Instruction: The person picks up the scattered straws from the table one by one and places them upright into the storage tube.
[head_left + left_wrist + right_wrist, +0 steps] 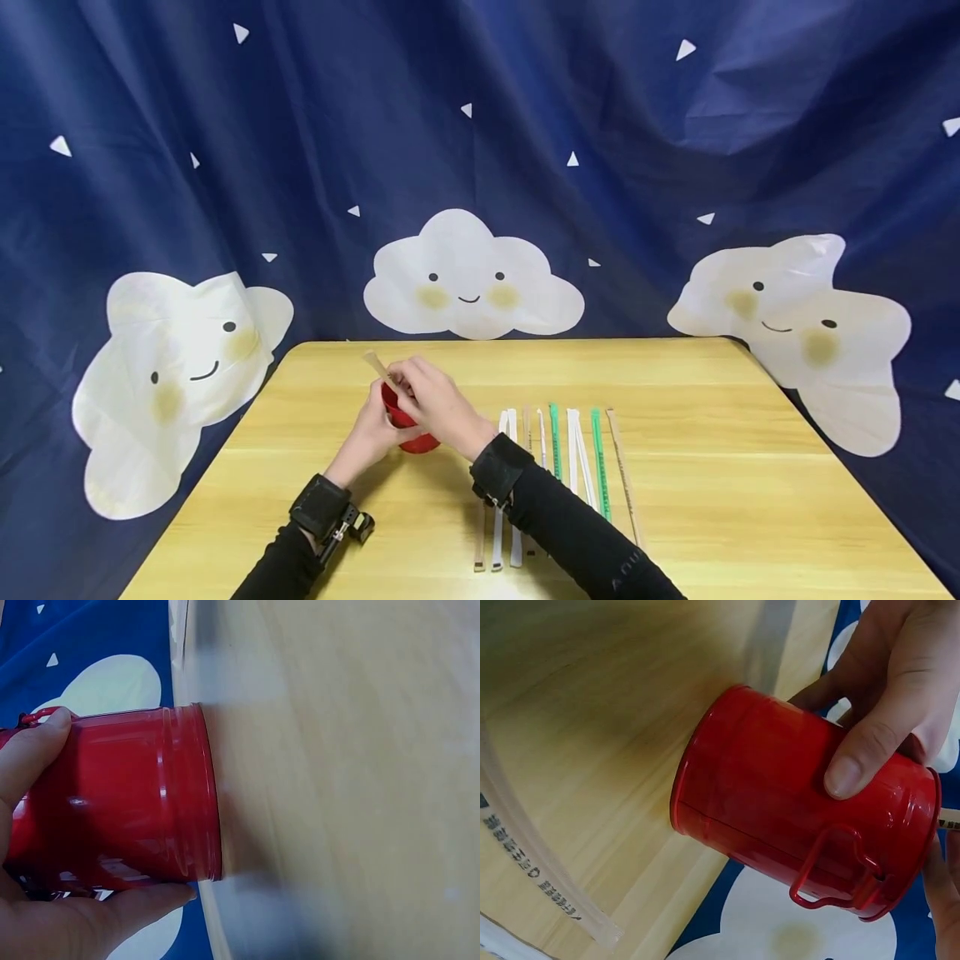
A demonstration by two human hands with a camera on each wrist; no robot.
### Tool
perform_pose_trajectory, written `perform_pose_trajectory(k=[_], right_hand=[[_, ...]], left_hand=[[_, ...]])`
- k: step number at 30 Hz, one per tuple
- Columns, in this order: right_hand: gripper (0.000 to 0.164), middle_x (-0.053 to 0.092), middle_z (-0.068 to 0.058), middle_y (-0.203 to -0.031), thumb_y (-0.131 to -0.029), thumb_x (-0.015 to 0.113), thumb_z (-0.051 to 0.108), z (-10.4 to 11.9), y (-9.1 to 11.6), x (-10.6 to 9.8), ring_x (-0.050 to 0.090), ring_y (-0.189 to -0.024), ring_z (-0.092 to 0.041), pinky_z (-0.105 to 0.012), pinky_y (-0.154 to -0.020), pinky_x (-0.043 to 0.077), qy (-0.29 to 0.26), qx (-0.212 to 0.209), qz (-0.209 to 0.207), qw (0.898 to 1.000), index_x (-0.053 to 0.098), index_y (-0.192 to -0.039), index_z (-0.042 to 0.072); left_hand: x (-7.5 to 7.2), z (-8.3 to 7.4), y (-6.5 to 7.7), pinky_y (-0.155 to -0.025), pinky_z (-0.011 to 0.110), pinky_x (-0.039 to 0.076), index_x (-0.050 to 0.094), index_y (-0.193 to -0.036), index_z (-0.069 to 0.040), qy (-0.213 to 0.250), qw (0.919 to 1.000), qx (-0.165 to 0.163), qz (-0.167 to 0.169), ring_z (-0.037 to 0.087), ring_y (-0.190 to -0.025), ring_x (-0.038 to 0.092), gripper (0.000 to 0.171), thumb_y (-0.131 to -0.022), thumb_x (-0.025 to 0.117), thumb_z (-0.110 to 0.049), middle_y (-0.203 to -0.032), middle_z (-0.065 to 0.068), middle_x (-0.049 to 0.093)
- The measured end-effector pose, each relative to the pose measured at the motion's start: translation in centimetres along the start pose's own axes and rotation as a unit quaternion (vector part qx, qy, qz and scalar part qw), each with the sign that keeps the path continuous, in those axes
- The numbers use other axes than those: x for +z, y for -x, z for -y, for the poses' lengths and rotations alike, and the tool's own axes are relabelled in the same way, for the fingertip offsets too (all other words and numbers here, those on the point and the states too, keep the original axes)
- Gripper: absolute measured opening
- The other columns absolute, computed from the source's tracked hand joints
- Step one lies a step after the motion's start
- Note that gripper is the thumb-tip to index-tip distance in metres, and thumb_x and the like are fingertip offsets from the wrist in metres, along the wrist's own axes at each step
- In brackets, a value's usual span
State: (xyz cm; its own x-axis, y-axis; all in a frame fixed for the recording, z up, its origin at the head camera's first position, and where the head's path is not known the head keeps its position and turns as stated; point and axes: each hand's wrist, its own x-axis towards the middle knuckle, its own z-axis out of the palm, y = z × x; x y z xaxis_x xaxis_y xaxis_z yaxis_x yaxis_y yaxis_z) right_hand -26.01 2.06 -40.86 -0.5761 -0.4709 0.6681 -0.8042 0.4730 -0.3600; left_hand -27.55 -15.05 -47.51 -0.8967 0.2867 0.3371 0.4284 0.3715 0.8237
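Note:
In the head view my left hand point(378, 429) grips a red metal cup point(420, 443) with a small side handle, over the left part of the table. Its thumb lies along the cup's wall point(780, 772) in the right wrist view. My right hand point(442, 404) is at the cup's mouth, its fingers pinching a beige wrapped straw point(377, 363). The straw's upper end sticks out past the fingers toward the upper left. Its lower part is hidden by the right hand and the cup.
Several wrapped straws lie in a row right of the cup, including a green straw point(602, 467), white ones and a beige straw point(624, 475). My right forearm point(577, 525) crosses above them. A blue curtain point(480, 167) hangs behind the wooden table point(720, 467).

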Motion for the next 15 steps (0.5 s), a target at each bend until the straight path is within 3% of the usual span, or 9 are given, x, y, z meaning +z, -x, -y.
perform_pose_trajectory(k=[5, 11, 15], right_hand=[[0.021, 0.063, -0.003, -0.108, -0.098, 0.063, 0.004, 0.18, 0.56, 0.18, 0.062, -0.095, -0.012, -0.017, -0.085, 0.052, 0.019, 0.009, 0.021, 1.000, 0.063, -0.119, 0.007], [0.025, 0.063, -0.005, -0.110, -0.098, 0.063, 0.004, 0.58, 0.70, 0.17, 0.062, -0.097, -0.013, -0.020, -0.086, 0.053, 0.026, 0.007, 0.019, 0.999, 0.061, -0.123, 0.007], [0.030, 0.063, -0.007, -0.115, -0.097, 0.063, 0.003, 0.94, 0.60, -0.23, 0.062, -0.104, -0.016, -0.022, -0.092, 0.052, 0.030, -0.007, 0.021, 0.999, 0.059, -0.126, 0.005]], left_hand=[[0.14, -0.03, 0.36, -0.106, 0.050, 0.041, 0.033, -0.141, -0.003, -0.009, 0.9998, -0.019, -0.003, 0.031, -0.122, 0.053, 0.090, -0.073, 0.091, -0.007, -0.137, 0.019, 0.050], [0.16, -0.18, 0.26, -0.107, 0.054, 0.041, 0.031, -0.142, 0.002, -0.028, 0.9996, -0.004, -0.004, 0.037, -0.124, 0.053, 0.091, -0.073, 0.089, -0.001, -0.136, 0.025, 0.051], [0.12, -0.22, -0.06, -0.107, 0.048, 0.043, 0.031, -0.145, 0.003, -0.030, 0.9995, -0.001, 0.000, 0.035, -0.125, 0.053, 0.092, -0.073, 0.089, 0.001, -0.137, 0.023, 0.052]])
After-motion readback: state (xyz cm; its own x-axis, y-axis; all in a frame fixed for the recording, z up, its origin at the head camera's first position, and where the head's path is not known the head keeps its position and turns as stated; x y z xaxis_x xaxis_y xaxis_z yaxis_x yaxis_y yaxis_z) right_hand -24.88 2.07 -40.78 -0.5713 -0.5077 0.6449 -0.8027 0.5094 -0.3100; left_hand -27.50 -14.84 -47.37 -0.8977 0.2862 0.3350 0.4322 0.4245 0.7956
